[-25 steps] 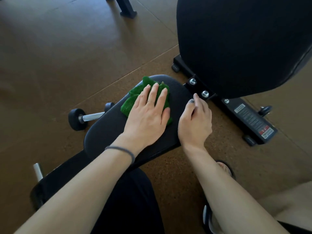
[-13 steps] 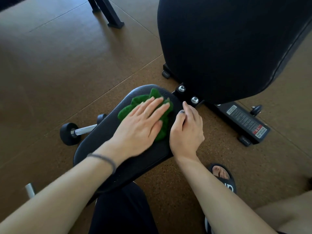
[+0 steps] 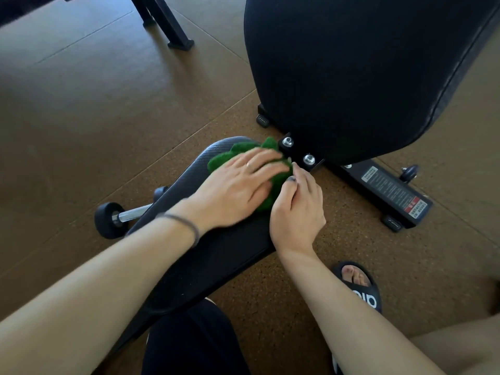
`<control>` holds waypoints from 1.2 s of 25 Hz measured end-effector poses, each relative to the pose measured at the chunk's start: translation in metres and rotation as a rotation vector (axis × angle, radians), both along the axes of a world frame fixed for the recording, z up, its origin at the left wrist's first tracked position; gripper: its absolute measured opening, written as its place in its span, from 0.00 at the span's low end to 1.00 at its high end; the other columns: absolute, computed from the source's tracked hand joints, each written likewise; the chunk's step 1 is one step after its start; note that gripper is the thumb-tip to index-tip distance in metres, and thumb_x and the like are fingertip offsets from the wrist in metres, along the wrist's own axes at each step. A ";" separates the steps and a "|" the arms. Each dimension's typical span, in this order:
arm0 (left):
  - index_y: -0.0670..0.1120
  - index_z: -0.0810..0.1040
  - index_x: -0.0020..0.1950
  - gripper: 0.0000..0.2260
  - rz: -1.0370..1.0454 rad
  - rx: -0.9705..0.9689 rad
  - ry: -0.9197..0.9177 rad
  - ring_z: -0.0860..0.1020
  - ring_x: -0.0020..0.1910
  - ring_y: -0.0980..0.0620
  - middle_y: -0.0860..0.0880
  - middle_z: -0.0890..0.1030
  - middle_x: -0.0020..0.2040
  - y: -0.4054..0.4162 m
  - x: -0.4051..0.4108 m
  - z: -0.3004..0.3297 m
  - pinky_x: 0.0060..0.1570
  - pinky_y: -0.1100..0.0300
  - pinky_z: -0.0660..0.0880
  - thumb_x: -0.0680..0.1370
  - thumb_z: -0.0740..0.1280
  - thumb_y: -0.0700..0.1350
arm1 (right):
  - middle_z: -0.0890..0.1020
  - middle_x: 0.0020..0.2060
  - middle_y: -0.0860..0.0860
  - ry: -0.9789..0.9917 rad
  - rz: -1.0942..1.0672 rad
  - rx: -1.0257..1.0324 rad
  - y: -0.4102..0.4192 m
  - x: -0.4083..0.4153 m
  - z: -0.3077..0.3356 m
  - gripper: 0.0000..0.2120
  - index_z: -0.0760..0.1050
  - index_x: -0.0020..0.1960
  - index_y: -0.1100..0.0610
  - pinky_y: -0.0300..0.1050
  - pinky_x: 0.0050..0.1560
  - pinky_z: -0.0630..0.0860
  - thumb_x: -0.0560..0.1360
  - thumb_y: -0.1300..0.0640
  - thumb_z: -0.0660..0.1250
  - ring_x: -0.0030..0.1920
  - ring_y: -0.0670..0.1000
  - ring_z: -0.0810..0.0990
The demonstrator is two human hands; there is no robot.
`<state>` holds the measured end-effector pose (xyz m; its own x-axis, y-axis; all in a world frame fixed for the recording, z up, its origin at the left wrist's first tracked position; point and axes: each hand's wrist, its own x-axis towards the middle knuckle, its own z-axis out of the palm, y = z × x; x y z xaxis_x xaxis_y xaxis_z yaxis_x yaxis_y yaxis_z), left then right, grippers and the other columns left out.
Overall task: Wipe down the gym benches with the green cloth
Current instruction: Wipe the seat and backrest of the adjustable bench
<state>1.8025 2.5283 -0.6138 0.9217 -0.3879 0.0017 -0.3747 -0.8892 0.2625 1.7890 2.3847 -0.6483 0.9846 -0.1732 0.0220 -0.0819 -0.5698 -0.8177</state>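
The green cloth [image 3: 230, 155] lies bunched on the far end of the black bench seat pad [image 3: 194, 174]. My left hand [image 3: 235, 190] presses flat on the cloth with straight fingers, reaching toward the bolted bracket [image 3: 297, 152]. My right hand [image 3: 297, 212] grips the seat's right edge beside the cloth, fingers curled over the rim. The upright black backrest pad [image 3: 351, 77] rises just behind the bracket.
The bench's black base bar [image 3: 387, 190] with a warning label runs right on the brown floor. A chrome axle with a black wheel [image 3: 111, 219] sticks out left of the seat. Another black frame leg [image 3: 173, 31] stands at the back. My sandalled foot [image 3: 357, 285] is near the seat.
My left hand has slid the cloth rightward and farther along the seat, up against the bracket. My right hand has kept its hold on the seat edge. The view moved closer.
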 end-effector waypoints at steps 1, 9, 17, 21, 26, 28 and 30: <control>0.49 0.70 0.76 0.19 0.039 0.015 0.002 0.67 0.75 0.47 0.48 0.71 0.74 -0.004 0.022 -0.002 0.77 0.50 0.62 0.85 0.54 0.50 | 0.75 0.72 0.46 0.006 -0.006 0.000 0.000 0.000 0.001 0.30 0.71 0.76 0.51 0.37 0.62 0.61 0.81 0.45 0.45 0.72 0.44 0.69; 0.56 0.71 0.70 0.17 0.100 0.086 0.065 0.74 0.66 0.47 0.51 0.76 0.66 -0.008 0.068 0.000 0.66 0.51 0.66 0.86 0.50 0.54 | 0.75 0.71 0.45 0.011 -0.009 0.009 0.000 0.000 0.002 0.26 0.72 0.75 0.50 0.38 0.59 0.61 0.83 0.47 0.47 0.71 0.44 0.69; 0.57 0.69 0.72 0.17 0.385 -0.001 0.049 0.74 0.65 0.46 0.50 0.76 0.65 0.006 0.063 0.000 0.57 0.51 0.70 0.86 0.49 0.54 | 0.75 0.71 0.45 0.038 0.017 -0.049 -0.001 0.002 0.002 0.27 0.71 0.75 0.50 0.40 0.58 0.60 0.81 0.46 0.47 0.70 0.45 0.70; 0.58 0.64 0.75 0.18 0.524 -0.050 0.112 0.75 0.65 0.42 0.48 0.73 0.69 0.025 0.058 0.001 0.54 0.46 0.73 0.86 0.48 0.54 | 0.74 0.72 0.45 0.040 0.024 -0.047 -0.001 0.002 0.002 0.27 0.71 0.75 0.50 0.42 0.57 0.60 0.81 0.46 0.47 0.71 0.45 0.70; 0.56 0.61 0.76 0.18 0.713 -0.156 0.134 0.76 0.61 0.38 0.45 0.72 0.69 0.047 0.025 0.004 0.52 0.47 0.67 0.87 0.47 0.53 | 0.75 0.72 0.45 0.042 0.027 -0.068 0.000 0.003 0.002 0.28 0.71 0.75 0.50 0.44 0.57 0.62 0.81 0.45 0.48 0.71 0.46 0.70; 0.54 0.61 0.76 0.18 0.801 -0.167 0.143 0.76 0.62 0.38 0.44 0.72 0.69 0.057 -0.005 0.005 0.54 0.47 0.68 0.87 0.48 0.53 | 0.75 0.72 0.45 0.043 0.025 -0.073 0.001 0.002 0.003 0.27 0.72 0.75 0.50 0.44 0.58 0.62 0.81 0.45 0.48 0.71 0.47 0.70; 0.51 0.61 0.76 0.17 0.837 -0.134 0.129 0.75 0.60 0.38 0.43 0.72 0.66 0.062 -0.043 0.007 0.52 0.47 0.68 0.87 0.49 0.51 | 0.74 0.72 0.45 0.044 0.025 -0.074 0.001 0.002 0.004 0.27 0.71 0.75 0.50 0.44 0.58 0.62 0.81 0.44 0.48 0.72 0.47 0.69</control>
